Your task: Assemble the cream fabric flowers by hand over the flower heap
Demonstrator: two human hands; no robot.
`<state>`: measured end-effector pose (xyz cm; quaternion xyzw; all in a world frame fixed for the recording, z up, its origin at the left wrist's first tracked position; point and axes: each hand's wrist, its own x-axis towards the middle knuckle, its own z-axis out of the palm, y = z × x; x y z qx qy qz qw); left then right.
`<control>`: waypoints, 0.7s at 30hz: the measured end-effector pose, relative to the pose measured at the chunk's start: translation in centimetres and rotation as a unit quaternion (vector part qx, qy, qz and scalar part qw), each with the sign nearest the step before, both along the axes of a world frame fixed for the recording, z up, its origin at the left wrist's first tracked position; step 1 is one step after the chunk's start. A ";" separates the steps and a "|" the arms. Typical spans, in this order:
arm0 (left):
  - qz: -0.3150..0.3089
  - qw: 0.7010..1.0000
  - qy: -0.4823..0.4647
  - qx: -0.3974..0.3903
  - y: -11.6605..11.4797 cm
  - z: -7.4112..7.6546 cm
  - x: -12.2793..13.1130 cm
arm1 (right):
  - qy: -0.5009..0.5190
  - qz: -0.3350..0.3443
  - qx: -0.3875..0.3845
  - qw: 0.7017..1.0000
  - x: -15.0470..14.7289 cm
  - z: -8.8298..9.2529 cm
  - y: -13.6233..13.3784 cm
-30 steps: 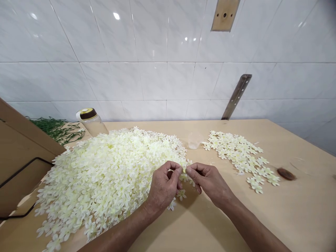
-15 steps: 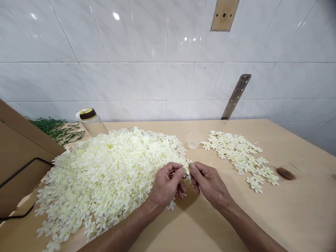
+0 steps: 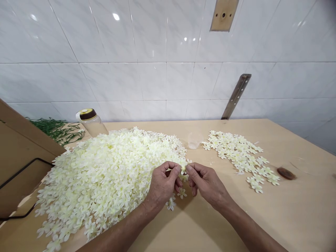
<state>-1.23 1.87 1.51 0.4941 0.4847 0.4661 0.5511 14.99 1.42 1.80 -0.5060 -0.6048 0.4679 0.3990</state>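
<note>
Between my two hands is a small pale yellow-white artificial flower, partly covered by fingertips. My left hand pinches it from the left with thumb and forefinger. From the right, my right hand pinches its other edge, thumb on top. A big heap of the same flowers spreads left of and behind my left hand. One loose flower lies on the table just below the fingers. Farther right, a flat, thinner group of flowers is laid out on the table.
A small clear plastic cup stands behind my hands. At the back left are a bottle with a dark cap and green stringy stems. A cardboard box borders the left. A dark brown oval object lies at right. A tiled wall closes the back.
Both hands have shifted slightly left with the flower. A loose flower below the fingers now shows more fully. The heap and the group at right look the same.
</note>
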 end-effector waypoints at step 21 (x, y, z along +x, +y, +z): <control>-0.018 1.000 0.003 0.012 -0.2 -0.8 0.1 | 0.074 0.020 -0.086 0.993 0.0 -0.4 0.2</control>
